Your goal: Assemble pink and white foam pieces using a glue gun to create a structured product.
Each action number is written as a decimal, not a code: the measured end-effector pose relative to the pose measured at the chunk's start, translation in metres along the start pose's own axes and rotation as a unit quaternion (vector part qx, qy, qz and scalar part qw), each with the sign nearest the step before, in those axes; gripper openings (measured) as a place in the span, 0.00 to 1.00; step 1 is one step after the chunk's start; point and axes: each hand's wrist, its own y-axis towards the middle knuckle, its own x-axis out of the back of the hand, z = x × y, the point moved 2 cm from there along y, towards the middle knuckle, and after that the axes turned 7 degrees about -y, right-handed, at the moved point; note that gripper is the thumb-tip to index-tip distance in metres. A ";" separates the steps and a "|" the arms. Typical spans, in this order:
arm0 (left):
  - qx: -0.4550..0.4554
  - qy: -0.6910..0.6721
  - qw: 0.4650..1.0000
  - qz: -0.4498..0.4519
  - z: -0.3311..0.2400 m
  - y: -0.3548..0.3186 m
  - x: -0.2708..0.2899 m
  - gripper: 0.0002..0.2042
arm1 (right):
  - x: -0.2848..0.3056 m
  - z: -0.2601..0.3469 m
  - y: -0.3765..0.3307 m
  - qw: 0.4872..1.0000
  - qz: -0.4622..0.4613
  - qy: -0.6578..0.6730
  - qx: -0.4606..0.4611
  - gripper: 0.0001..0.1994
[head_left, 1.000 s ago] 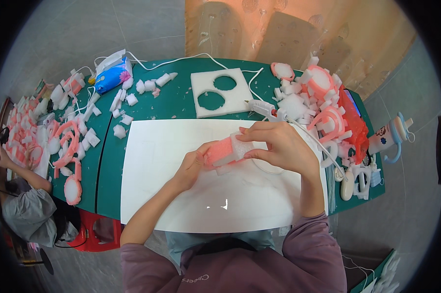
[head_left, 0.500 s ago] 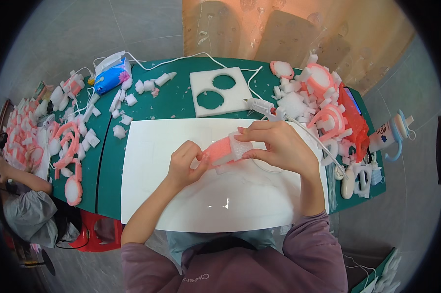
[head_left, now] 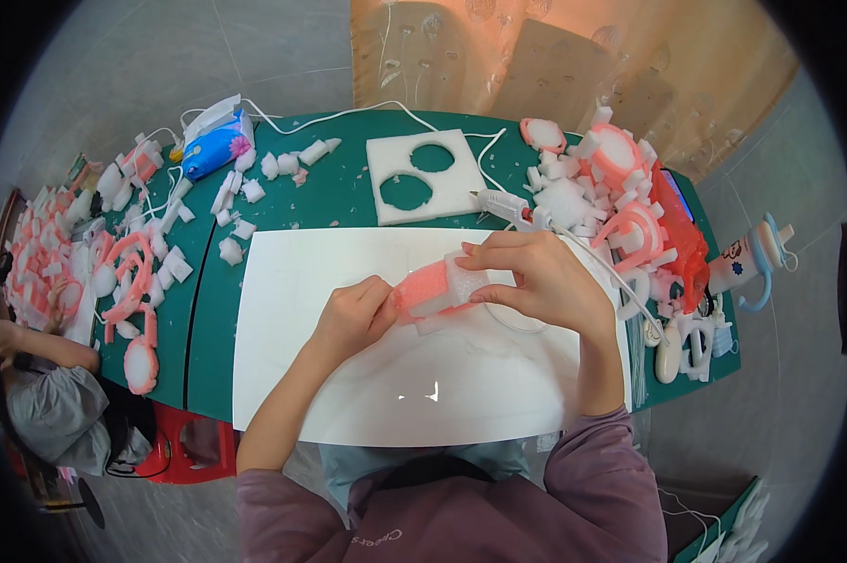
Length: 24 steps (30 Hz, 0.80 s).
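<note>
A pink and white foam piece (head_left: 426, 287) is held between my two hands, just above the white board (head_left: 367, 403). My left hand (head_left: 356, 314) pinches its pink left end, fingers closed. On the right, my right hand (head_left: 526, 281) grips the white foam block (head_left: 464, 279) on the piece, thumb below and fingers above. White foam strips show along the near side of the pink part. Just beyond my right hand, a white hot glue gun (head_left: 508, 206) lies with its nozzle toward the left.
A white foam sheet (head_left: 395, 155) with two round holes lies at the back. Foam pieces (head_left: 616, 155) heap at the right by a red bag (head_left: 683, 249). A blue wipes packet (head_left: 215, 148) stands at the back left. Another person's arm (head_left: 53, 347) is at far left.
My left hand has shifted slightly at the pink end, its fingers now folded closer. My right hand has hardly moved and keeps its hold on the white block.
</note>
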 end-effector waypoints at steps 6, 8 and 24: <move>0.084 -0.110 0.989 0.049 0.005 0.002 0.007 0.03 | -0.001 -0.001 0.001 1.000 0.003 0.006 -0.005 0.15; 0.098 -0.124 0.986 0.048 0.004 0.002 0.007 0.03 | -0.001 -0.002 0.001 1.000 0.006 0.004 -0.010 0.15; 0.191 -0.107 0.971 0.092 -0.006 0.008 0.014 0.03 | -0.003 -0.009 0.001 0.998 -0.025 0.008 0.050 0.17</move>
